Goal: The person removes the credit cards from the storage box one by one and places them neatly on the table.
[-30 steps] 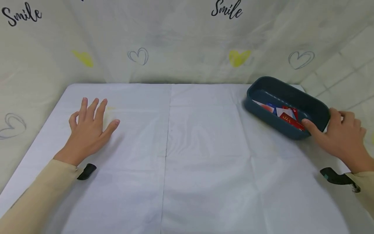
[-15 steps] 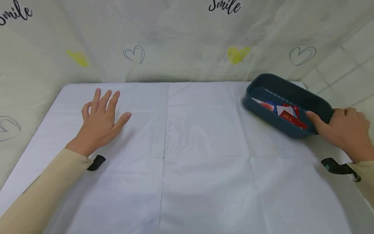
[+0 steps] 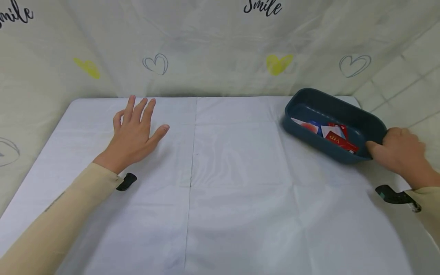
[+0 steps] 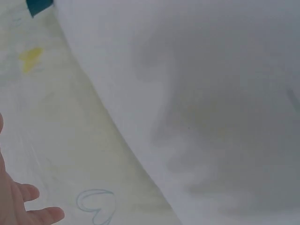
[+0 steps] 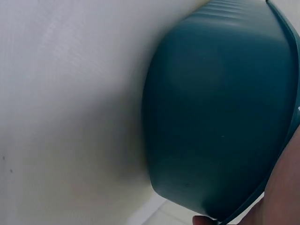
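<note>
The right hand [image 3: 400, 152], at the right of the head frame, grips the near right end of a dark teal container [image 3: 314, 144], thumb at the rim, remaining fingers bent around the outer end and partly hidden. The container lies at the upper right of the frame, set at a slant over the far right corner of the white-covered tabletop [image 3: 240, 214]; whether its base touches the cloth cannot be confirmed. Inside, towards the near wall, several flat items overlap: a red card [image 3: 341, 141] with lettering, a white card [image 3: 332, 131] behind it, and a white-and-red piece [image 3: 306, 125] to the left with blue showing beside it. The left hand [image 3: 132, 139], left of centre, is well apart from the container; its fingers are extended and spread, thumb held out, nothing in its grasp. Its shadow falls on the cloth beneath. Both forearms are in beige sleeves [image 3: 68, 214], with a black device [image 3: 127, 182] at each wrist. A pale backdrop [image 3: 213, 42] printed with hearts and "Smile" stands behind.
</note>
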Demonstrator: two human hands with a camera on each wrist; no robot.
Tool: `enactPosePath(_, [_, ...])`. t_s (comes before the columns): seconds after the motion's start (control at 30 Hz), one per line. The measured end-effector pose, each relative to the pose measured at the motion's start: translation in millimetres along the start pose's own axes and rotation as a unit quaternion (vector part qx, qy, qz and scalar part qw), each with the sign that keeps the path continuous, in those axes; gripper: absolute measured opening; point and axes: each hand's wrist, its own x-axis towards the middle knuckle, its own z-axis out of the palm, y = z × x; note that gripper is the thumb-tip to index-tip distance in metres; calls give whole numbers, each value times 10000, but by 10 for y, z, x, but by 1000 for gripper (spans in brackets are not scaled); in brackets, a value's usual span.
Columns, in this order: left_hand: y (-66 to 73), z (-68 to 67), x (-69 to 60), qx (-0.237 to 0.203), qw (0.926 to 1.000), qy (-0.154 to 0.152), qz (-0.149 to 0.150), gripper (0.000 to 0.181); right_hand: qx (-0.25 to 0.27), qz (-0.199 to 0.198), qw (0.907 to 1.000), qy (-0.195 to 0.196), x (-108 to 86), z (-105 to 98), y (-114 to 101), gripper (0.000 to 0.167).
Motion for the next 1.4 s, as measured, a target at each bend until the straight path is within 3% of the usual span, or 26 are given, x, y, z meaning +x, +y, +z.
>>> enactPosePath(0.2, [137, 31, 156, 43, 9999, -34, 129, 88, -47, -16, 10000, 68, 3, 55, -34, 62])
enactPosePath(0.37, [276, 83, 308, 87, 9996, -46, 252, 89, 202, -224, 9994, 147, 0, 79, -67, 62])
enactPosePath(0.53, [497, 174, 454, -18, 9991, -148, 390, 91, 490, -311, 9980, 239, -27, 78, -95, 60])
enactPosePath(0.67, [697, 254, 544, -151, 9984, -220, 505, 91, 576, -626, 9960, 282, -49, 77, -121, 54])
enactPosePath(0.87, [957, 344, 632, -191, 9971, -317, 663, 89, 675, -1104, 9911, 308, -104, 96, -230, 46])
enactPosePath(1.4, [1568, 521, 781, -415, 9912, -623, 1096, 88, 787, -1339, 9872, 364, -275, 145, -531, 45])
